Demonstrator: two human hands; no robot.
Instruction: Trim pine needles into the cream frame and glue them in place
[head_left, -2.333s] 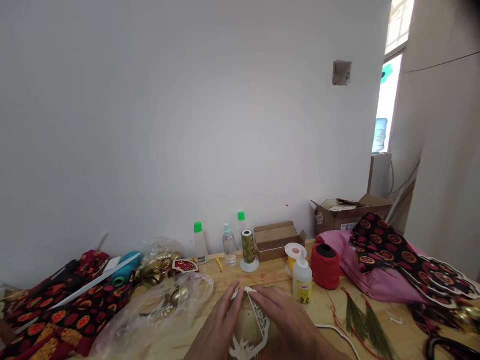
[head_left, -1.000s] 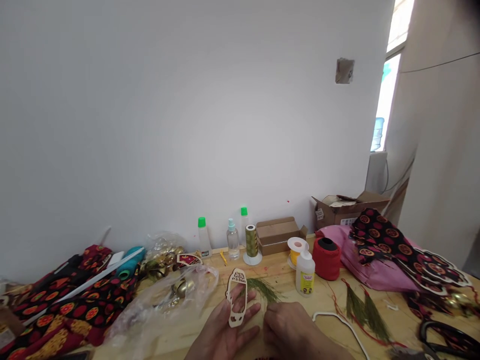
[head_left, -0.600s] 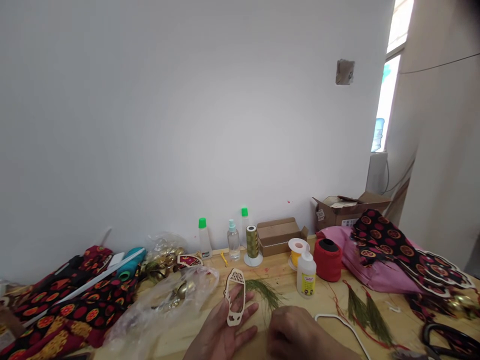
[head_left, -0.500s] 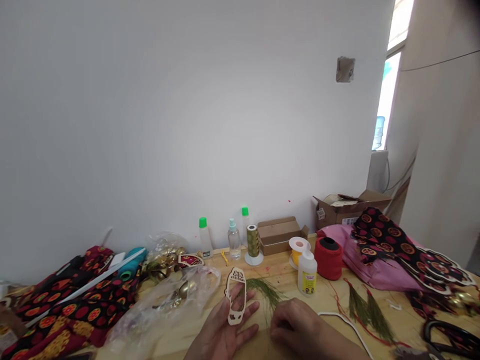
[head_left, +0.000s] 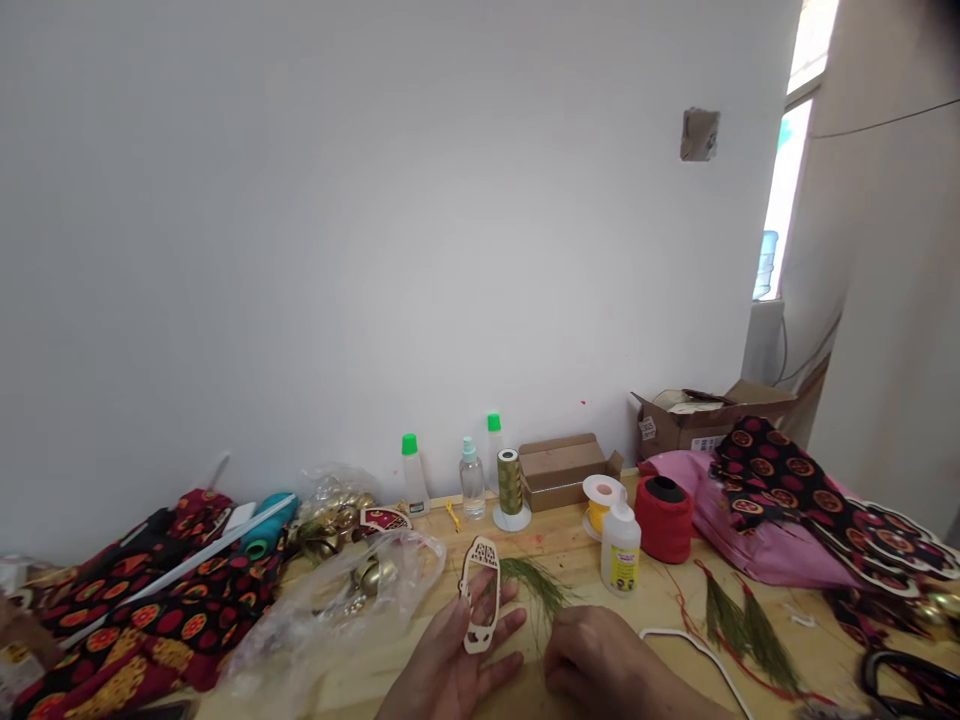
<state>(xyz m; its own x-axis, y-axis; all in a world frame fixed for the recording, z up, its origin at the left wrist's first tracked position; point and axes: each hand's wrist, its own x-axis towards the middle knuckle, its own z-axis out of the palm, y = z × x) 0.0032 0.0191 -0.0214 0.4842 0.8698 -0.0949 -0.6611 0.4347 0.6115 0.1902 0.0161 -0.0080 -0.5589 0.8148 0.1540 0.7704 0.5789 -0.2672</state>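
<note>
Moved vs 2.3 s ago: L hand (head_left: 454, 668) & R hand (head_left: 592, 650) now apart; then close together, angled in. L palm now up.
L hand grip: thumb pinching pale cut-out (head_left: 478, 643) vs fingers, rest of fingers spread.
Cut-out pose: in L palm, looks raised off surface (head_left: 375, 650); long axis roughly up-down in view, lattice end top, slight lean R.
R hand grip: fingers curled in, loose fist; can't tell if anything's inside.
Key relation: cut-out lies to L of R hand, gap btwn; L hand nearer, already has it. My read: any 2-hand work turns on that sideways gap.
Green fringe (head_left: 544, 582): on surface, far side of gap; strands run from by cut-out's R edge twd R hand, contact unclear.
White cord (head_left: 703, 648): just R of R hand, curving nr forearm.
Glue bottle (head_left: 621, 555): upright, beyond R hand.
Red-topped tassels (head_left: 726, 615): further R, lying flat.
Clear plastic bag (head_left: 330, 630): L of L hand, apart.
</note>
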